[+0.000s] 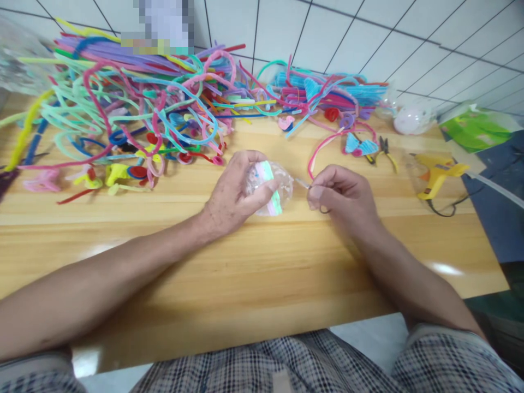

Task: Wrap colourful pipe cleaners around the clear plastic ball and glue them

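Observation:
My left hand is wrapped round a clear plastic ball, its thumb pressed on the front. A shiny, iridescent pale strip runs down the ball. To the right, my right hand pinches a thin pale cord that points at the ball's right tip. A small dark loop shows beneath these fingers; whether it belongs to the cord I cannot tell. Just behind my right hand lies a pink pipe cleaner, bent in a curve towards a blue striped bow.
Tangled pipe cleaners in many colours cover the back left of the wooden table. Pliers and a yellow glue gun with a black cable lie at right. Behind them are another clear ball and a green packet.

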{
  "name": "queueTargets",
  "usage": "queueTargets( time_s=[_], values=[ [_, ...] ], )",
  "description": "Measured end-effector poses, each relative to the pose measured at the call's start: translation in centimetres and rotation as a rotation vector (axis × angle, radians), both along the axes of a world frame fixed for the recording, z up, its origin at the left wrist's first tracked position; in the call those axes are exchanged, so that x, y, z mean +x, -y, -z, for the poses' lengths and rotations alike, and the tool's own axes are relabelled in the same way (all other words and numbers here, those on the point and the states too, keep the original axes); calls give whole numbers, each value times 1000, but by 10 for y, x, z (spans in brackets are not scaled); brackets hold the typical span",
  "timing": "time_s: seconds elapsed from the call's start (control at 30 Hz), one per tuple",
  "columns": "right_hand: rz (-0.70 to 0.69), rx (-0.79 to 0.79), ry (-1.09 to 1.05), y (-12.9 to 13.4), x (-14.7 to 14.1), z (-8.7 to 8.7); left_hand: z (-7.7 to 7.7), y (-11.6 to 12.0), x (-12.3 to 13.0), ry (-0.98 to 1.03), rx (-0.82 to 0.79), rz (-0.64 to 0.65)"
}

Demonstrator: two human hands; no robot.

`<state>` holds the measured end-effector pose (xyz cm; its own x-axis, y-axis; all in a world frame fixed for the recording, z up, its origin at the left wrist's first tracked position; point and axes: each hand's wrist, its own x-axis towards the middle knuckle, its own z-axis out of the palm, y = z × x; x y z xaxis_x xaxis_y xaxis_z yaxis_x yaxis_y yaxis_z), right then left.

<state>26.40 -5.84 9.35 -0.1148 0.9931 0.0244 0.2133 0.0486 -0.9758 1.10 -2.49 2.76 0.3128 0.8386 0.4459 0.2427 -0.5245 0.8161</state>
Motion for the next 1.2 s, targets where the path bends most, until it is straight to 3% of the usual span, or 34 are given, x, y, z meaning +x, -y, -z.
queueTargets(
  time_s=[0.13, 0.23, 0.47, 0.67, 0.77, 0.87, 0.97, 1.07, 1.2],
  values=[
    [29, -119, -142, -19, 9, -2, 1, 0, 0, 8, -4, -3],
    [56, -181, -48, -38, 35, -7, 3, 0, 0, 20, -7, -16],
    [162, -330, 461, -73, 118, -9, 7, 0, 0, 42, 12, -12],
    [143, -332, 1226, -71, 110, -25, 4, 2, 0, 22, 13, -5],
    [157, -314, 1368, -66, 104, -40, 1, 2, 0, 9, 16, -2],
    [258, -257, 1355, -64, 112, -47, -1, 1, 0, -13, 28, 1],
    [317, -50, 1118, -58, 116, -45, -2, 0, 0, -28, 32, 7],
    [266, 168, 711, -41, 94, -39, -2, 0, 1, -27, 39, 6],
    [16, 296, 338, -16, 40, -27, -1, -1, 2, -10, 43, -12]
  ],
)
